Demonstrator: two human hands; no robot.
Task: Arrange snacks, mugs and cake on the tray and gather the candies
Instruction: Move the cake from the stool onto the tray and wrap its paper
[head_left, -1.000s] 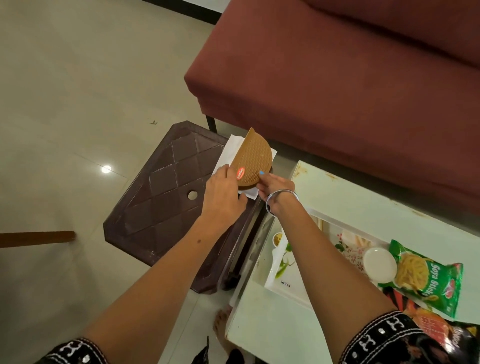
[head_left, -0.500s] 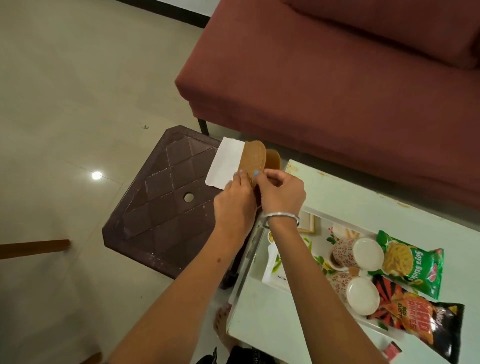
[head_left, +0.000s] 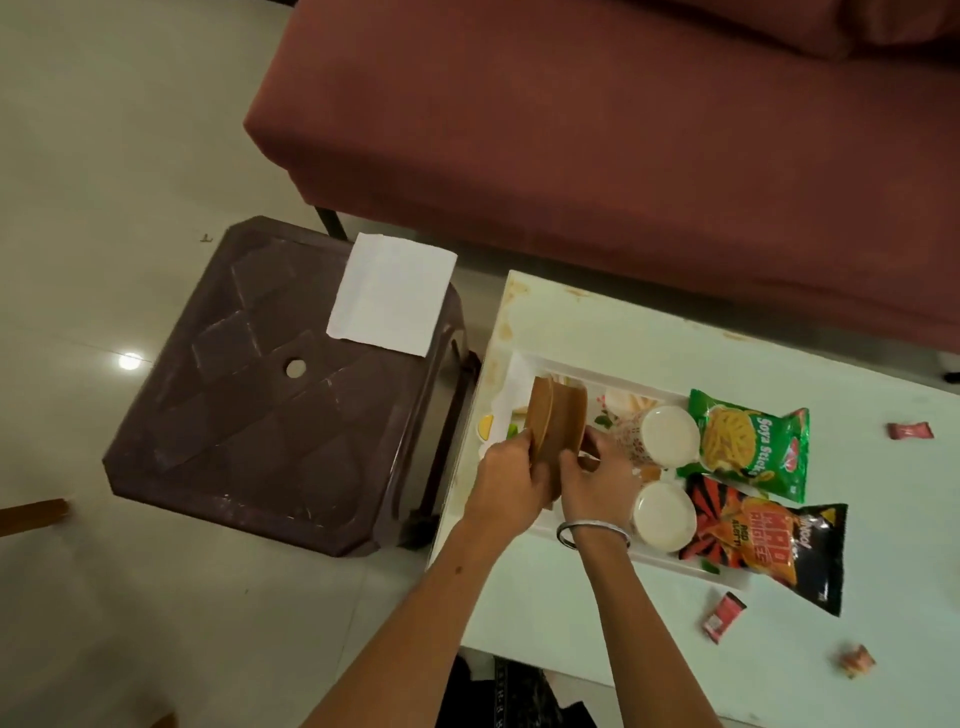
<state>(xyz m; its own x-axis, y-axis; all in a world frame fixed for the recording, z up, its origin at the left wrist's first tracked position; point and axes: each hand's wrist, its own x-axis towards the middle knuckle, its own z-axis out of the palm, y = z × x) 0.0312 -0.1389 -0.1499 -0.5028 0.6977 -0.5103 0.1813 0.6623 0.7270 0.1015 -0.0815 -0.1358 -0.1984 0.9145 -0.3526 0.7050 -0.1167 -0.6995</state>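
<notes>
While both hands are closed on the brown cake box (head_left: 558, 426), the left hand (head_left: 506, 480) gripping its near edge and the right hand (head_left: 597, 478) clamped on its lower side, the box hangs tilted on edge just over the left end of the white tray (head_left: 519, 374), not yet set flat. From where I stand the job looks a good way along, though not finished. Two patterned mugs (head_left: 662, 470) already lie on their sides in the middle of the tray, and the green snack bag (head_left: 750, 447) and the black snack bag (head_left: 769, 540) rest at its right end, partly spilling over the rim. What remains, I would judge, is to lay the cake down in the free space at the left, and then collect the candies: one pink candy (head_left: 909, 430) lies far off to the right on the white worktop (head_left: 623, 623), and two more (head_left: 723, 616) sit near the front edge, well apart from the tray. A white paper napkin (head_left: 392, 293) is left on the brown stool (head_left: 249, 415) beside the worktop.
</notes>
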